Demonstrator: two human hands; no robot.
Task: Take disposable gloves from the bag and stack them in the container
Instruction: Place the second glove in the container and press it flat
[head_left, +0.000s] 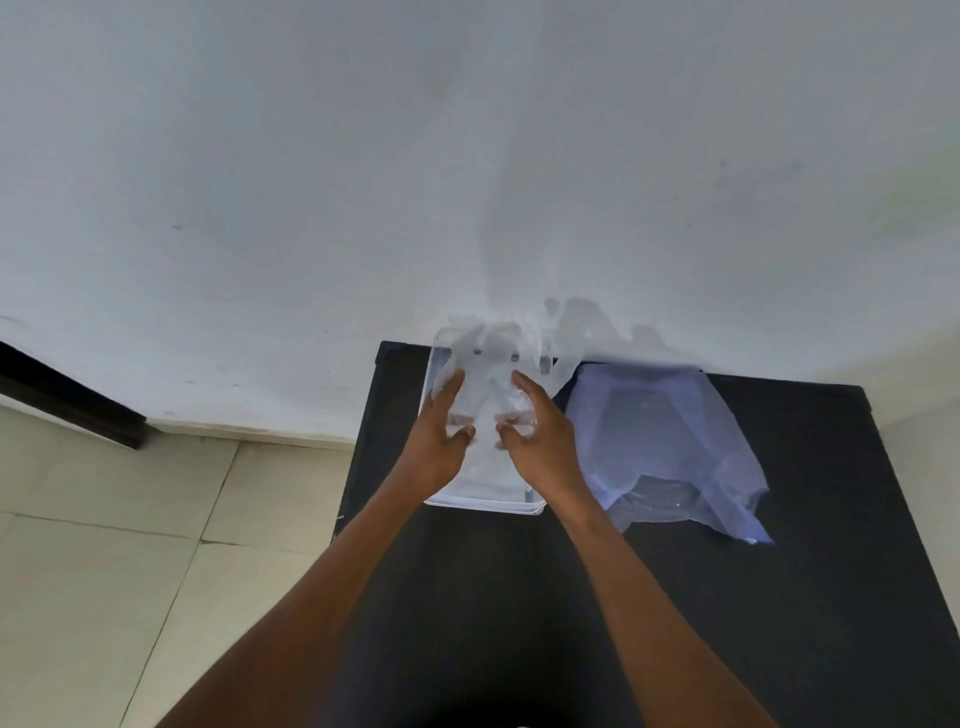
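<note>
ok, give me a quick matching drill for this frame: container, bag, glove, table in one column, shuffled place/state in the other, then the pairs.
Things:
1. container
2. bag
3. glove
4. table

Places/states:
A. dark surface under everything
B. clear, held between the left hand and right hand
C. crumpled bluish plastic, lying to the right of the hands
D. clear box at the table's far left, below the hands

Pairs: 1-D, 2-C, 3-B, 4-A
</note>
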